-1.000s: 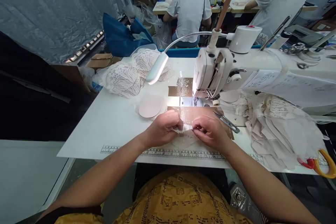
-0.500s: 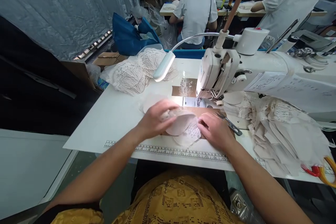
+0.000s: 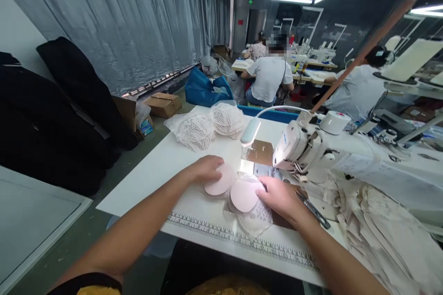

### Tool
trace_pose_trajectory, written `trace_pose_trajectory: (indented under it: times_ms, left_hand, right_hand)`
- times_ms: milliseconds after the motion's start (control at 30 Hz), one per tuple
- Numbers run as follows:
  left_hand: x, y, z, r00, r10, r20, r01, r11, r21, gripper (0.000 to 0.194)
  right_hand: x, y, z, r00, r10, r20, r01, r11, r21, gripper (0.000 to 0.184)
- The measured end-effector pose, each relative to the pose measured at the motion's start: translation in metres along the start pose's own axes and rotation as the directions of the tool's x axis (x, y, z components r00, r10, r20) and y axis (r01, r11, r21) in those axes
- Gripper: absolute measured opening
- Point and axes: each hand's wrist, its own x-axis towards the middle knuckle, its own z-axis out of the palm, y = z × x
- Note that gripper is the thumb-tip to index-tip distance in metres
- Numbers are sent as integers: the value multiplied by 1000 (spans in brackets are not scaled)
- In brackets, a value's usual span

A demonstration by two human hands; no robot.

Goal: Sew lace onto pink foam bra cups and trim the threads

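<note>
Between my hands is a pair of pale pink bra cups with white lace along them. My left hand (image 3: 206,169) pinches the left bra cup (image 3: 218,183) by its upper edge, thumb on top. The right bra cup (image 3: 243,195) is gripped at its right edge by my right hand (image 3: 277,192). Sheer lace fabric (image 3: 256,219) hangs from under this cup toward the printed ruler strip. Just behind the cups stands the white sewing machine (image 3: 289,145), its needle area lit. Thread snips (image 3: 315,212) lie right of my right hand.
Stacked lace cups (image 3: 197,130) sit at the table's back left. A lamp (image 3: 251,131) on a bendable neck hangs over the table. Layered beige fabric pieces (image 3: 370,226) cover the right side. A person in a white shirt (image 3: 269,78) sits ahead, among other workers.
My head view has tilted up, bringing ceiling lights into sight. The cups have been spread apart, so both pink faces now show, with a hand on each.
</note>
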Motion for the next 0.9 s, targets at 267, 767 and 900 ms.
trace_pose_trajectory:
  times_ms: [267,767,900]
  left_hand:
    - [-75,-43,-31,987,46,-155,-48,999,-10,16]
    - [17,-97,-91,817,153,-556,-16,970,243,36]
    - [21,-111,-67,833,135,-536,-23,977,211,71]
  right_hand:
    - [36,-29,17,999,32,12,-34,878,477,5]
    - [184,-82,2,790,-310,-529,388,921,40,39]
    - [129,-51,16,828,-386,-406,412,911,-25,45]
